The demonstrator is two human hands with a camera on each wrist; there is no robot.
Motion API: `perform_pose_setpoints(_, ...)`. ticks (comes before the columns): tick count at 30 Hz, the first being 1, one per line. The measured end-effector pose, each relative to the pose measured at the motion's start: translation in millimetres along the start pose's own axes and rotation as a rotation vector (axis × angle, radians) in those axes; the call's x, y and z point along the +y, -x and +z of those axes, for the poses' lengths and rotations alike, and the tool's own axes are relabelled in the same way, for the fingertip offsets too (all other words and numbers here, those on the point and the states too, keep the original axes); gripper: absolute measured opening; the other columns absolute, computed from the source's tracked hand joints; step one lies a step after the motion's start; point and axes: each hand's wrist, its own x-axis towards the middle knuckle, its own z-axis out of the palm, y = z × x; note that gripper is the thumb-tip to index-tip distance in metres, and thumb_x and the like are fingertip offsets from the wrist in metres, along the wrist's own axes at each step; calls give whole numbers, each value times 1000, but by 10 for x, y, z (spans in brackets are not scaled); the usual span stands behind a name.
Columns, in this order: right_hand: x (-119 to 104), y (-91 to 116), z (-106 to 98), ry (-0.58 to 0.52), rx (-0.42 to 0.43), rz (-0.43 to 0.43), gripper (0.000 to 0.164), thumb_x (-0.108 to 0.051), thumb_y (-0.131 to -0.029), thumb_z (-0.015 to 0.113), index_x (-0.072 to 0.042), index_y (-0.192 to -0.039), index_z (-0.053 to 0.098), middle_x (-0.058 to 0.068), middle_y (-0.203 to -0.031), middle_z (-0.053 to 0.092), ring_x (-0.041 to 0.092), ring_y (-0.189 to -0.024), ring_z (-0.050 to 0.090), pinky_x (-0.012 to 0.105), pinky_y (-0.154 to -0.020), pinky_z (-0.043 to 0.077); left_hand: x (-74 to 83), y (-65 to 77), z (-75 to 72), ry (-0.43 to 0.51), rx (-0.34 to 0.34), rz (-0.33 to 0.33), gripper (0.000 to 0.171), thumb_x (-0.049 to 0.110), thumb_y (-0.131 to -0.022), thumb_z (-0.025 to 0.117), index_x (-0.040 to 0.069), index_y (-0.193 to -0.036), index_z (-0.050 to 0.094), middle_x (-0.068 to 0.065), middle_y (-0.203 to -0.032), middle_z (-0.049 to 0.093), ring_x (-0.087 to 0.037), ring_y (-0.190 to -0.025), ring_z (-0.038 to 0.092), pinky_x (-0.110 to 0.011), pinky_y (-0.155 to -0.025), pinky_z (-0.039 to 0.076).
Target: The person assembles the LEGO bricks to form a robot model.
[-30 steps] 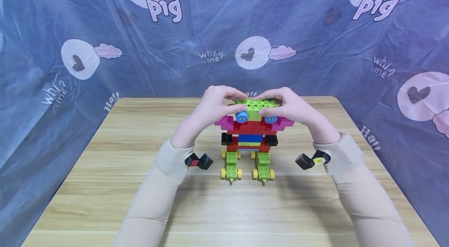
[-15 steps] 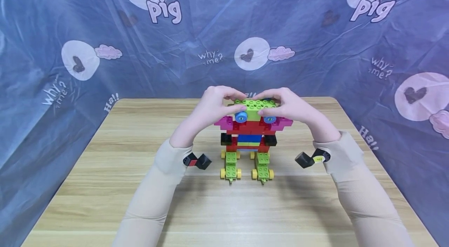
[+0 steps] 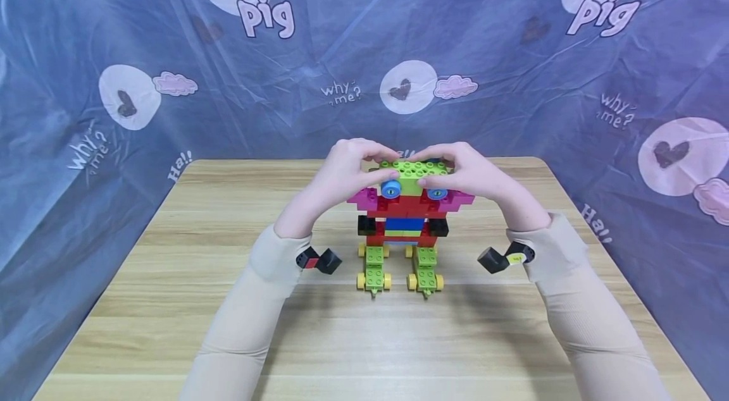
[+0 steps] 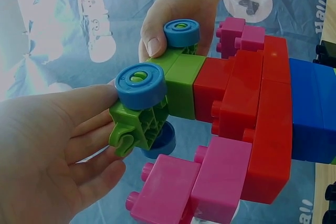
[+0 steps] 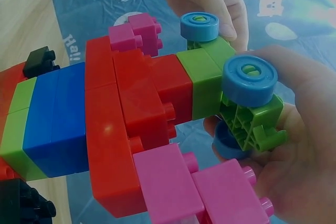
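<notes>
A toy figure of building bricks stands upright on the table, with a lime-green brick piece with blue wheels across its top. My left hand grips the left end of this piece, thumb in front and fingers behind. On the other end, my right hand holds it the same way. Close up in the left wrist view, the left hand is at a blue wheel. The right wrist view has the right hand around the opposite wheeled end. Red bricks sit directly below the green piece.
Pink bricks jut out as arms and black bricks stick out lower down. Two green wheeled bases with yellow wheels form the feet. The wooden table ends at a blue printed cloth behind and beside it.
Both hands keep their hold on the green piece, and the figure stays in place. Only the head view shifts very slightly.
</notes>
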Motion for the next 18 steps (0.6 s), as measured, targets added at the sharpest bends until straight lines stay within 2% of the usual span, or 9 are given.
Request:
perform_pose_setpoints(9, 10, -2, 23, -3, 6, -3, 39, -14, -85, 72, -8, -123, 65, 7, -93, 66, 15, -54, 39, 26, -51, 35, -4, 15, -5, -1, 2, -7, 31, 26, -85, 75, 10, -112, 73, -3, -109, 72, -15, -98, 62, -30, -91, 50)
perform_pose_setpoints(18, -9, -24, 31, -5, 3, -6, 39, -14, -85, 71, -8, -123, 65, 7, -104, 68, 17, -70, 49, 25, -61, 41, -3, 35, -26, 6, 11, -2, 31, 25, -85, 75, 10, -111, 73, -4, -108, 72, -16, -98, 62, -32, -91, 51)
